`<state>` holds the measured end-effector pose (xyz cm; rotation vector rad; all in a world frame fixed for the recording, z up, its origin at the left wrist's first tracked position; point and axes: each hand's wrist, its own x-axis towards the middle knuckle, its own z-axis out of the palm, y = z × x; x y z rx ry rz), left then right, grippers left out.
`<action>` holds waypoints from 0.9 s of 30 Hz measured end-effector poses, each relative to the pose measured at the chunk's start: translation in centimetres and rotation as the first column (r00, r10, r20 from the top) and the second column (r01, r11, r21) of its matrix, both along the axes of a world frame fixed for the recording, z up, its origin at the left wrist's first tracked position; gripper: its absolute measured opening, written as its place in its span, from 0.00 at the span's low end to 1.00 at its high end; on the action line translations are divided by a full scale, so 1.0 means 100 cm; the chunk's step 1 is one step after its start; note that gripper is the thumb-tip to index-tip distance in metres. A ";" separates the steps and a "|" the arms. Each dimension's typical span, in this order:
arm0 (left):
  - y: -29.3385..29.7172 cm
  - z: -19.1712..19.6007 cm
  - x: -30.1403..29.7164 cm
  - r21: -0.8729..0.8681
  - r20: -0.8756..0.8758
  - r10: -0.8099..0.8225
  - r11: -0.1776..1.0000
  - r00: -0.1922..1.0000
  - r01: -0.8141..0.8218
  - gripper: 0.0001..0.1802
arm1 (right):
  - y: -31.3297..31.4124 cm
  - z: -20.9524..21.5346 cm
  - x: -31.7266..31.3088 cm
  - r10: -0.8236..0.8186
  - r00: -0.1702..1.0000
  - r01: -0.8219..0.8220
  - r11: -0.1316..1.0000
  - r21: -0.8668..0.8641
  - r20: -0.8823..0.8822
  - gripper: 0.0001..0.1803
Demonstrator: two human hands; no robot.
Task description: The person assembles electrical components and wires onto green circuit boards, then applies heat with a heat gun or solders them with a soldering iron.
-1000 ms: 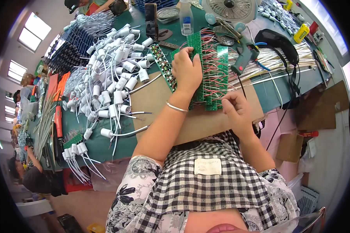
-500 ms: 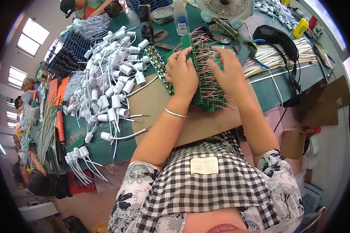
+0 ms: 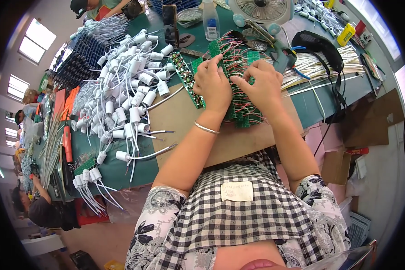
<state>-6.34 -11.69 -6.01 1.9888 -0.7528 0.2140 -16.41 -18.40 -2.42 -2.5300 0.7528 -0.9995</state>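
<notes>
A stack of long green circuit boards (image 3: 243,120) with rows of thin red and pale wires lies on a brown board (image 3: 175,126) in front of me. My left hand (image 3: 213,85) lies over the left side of the stack, fingers bent round a board's edge; its fingertips are partly hidden. On the right side, my right hand (image 3: 260,83) is among the wires, thumb and fingers drawn in towards each other. What lies between them is too small to make out. Left of my left hand is a circuit board crowded with components (image 3: 184,76).
A big heap of white lamp holders with cables (image 3: 135,90) covers the left of the green table (image 3: 90,148). Behind the boards stand a phone (image 3: 170,24), a clear bottle (image 3: 210,22) and a fan (image 3: 261,9). Pliers (image 3: 297,65) and a black bag (image 3: 319,47) lie right.
My right hand has shifted a little left and its spread fingers have drawn together over the wires. My left hand has moved slightly, staying on the boards.
</notes>
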 end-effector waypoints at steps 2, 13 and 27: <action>-0.001 0.002 -0.002 0.001 0.018 0.001 1.000 1.000 -0.001 0.18 | -0.001 -0.001 0.001 0.006 0.999 -0.005 1.000 -0.031 0.049 0.15; 0.012 -0.009 0.034 -0.403 -0.158 -0.186 0.909 0.970 0.108 0.16 | 0.050 0.044 -0.029 0.372 0.866 -0.341 0.928 -0.151 0.335 0.05; 0.029 0.008 0.108 0.584 -0.081 0.185 0.805 0.979 -0.104 0.30 | 0.104 -0.004 -0.010 0.757 0.651 -0.759 0.648 -0.062 -0.058 0.11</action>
